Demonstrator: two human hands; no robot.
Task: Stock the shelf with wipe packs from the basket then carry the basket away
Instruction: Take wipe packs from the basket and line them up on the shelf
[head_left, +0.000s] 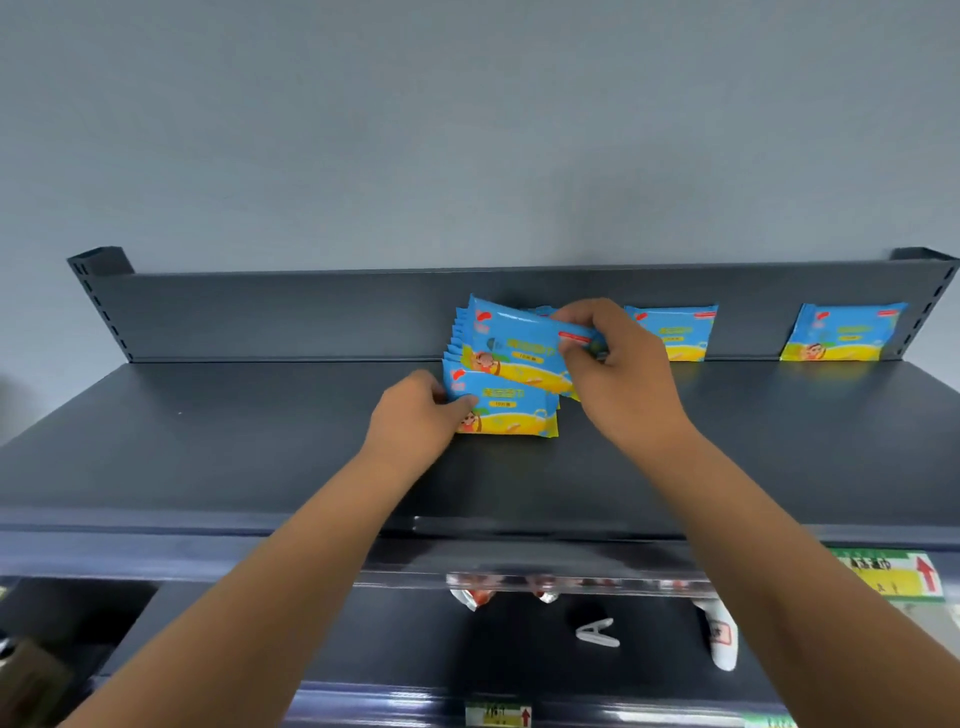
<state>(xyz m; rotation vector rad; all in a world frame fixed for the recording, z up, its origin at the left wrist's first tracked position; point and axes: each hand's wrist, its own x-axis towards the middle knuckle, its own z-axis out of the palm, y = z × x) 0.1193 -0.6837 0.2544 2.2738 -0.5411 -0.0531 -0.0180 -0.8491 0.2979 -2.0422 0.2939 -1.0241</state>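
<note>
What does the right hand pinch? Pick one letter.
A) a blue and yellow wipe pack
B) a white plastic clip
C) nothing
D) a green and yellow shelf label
A: the right hand pinches the right end of the tilted blue and yellow wipe pack between thumb and fingers.

Top shelf (208, 441), dark grey. Left hand (415, 415) grips front pack (506, 408) at its left edge. Right hand (618, 364) pinches tilted pack (519, 345) above the row. Two more packs (675, 332) (844, 332) upright against back panel (311, 317), well apart.
</note>
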